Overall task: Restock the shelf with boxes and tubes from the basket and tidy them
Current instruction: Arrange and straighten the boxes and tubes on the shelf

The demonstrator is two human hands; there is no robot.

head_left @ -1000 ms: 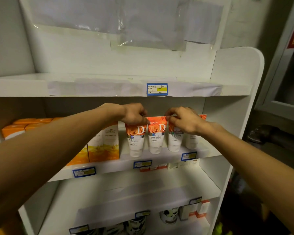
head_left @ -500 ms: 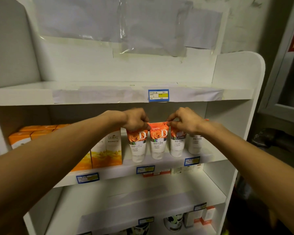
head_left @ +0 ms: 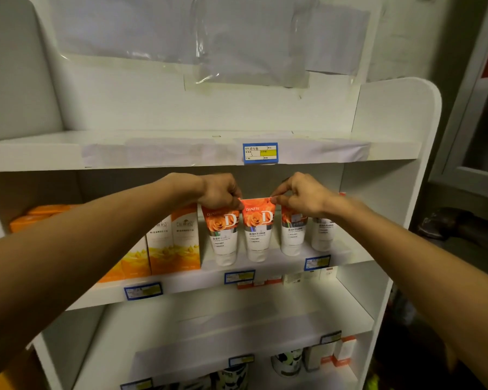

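Note:
Several orange-and-white tubes stand cap-down in a row on the middle shelf (head_left: 265, 273). My left hand (head_left: 220, 191) pinches the top of the leftmost tube (head_left: 223, 235). My right hand (head_left: 302, 194) pinches the top right corner of the second tube (head_left: 257, 229), and its fingers lie over the top of the third tube (head_left: 292, 235). A fourth tube (head_left: 321, 235) stands at the right end, partly behind my right wrist. Orange and white boxes (head_left: 174, 240) stand to the left of the tubes. The basket is out of sight.
The top shelf (head_left: 181, 153) carries a blue price tag (head_left: 260, 153) on its front edge. The shelf below holds small boxes (head_left: 259, 282) at the back. Jars and boxes (head_left: 330, 354) sit on the lowest shelf. A dark doorway lies to the right.
The view has tilted a little, so the shelf sits lower in the frame. Both hands have stayed at the tops of the tubes, with only small finger shifts.

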